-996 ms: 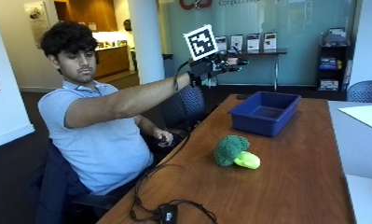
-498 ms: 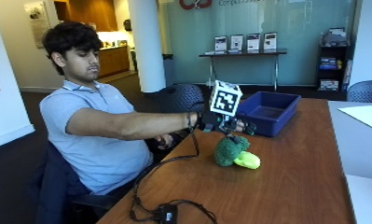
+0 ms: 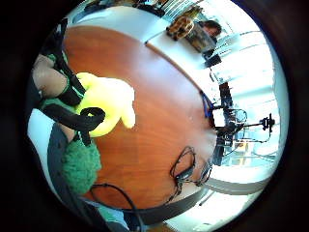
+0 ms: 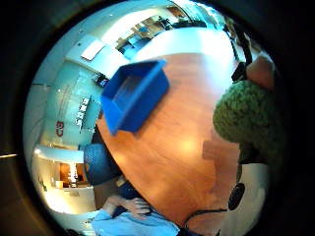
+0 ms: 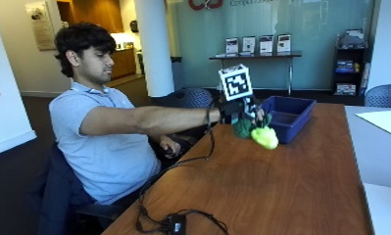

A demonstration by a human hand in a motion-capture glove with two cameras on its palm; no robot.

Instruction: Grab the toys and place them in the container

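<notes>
Broccoli toy [image 5: 259, 132], green head and yellow stalk, hangs in the right hand [image 5: 242, 112], whose fingers curl round its green top. It is off the table [image 5: 280, 186], raised above the wood. Blue bin [image 5: 287, 117] sits just beyond the hand, near the toy. Black cable [image 5: 175, 223] lies well behind, at the table's near end.

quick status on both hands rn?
Right hand: gripping the broccoli toy, lifted off the table.
Bare hand: low by the table edge, state cannot be told.

Person [image 5: 107, 132] wears a light-blue short-sleeved polo shirt.
</notes>
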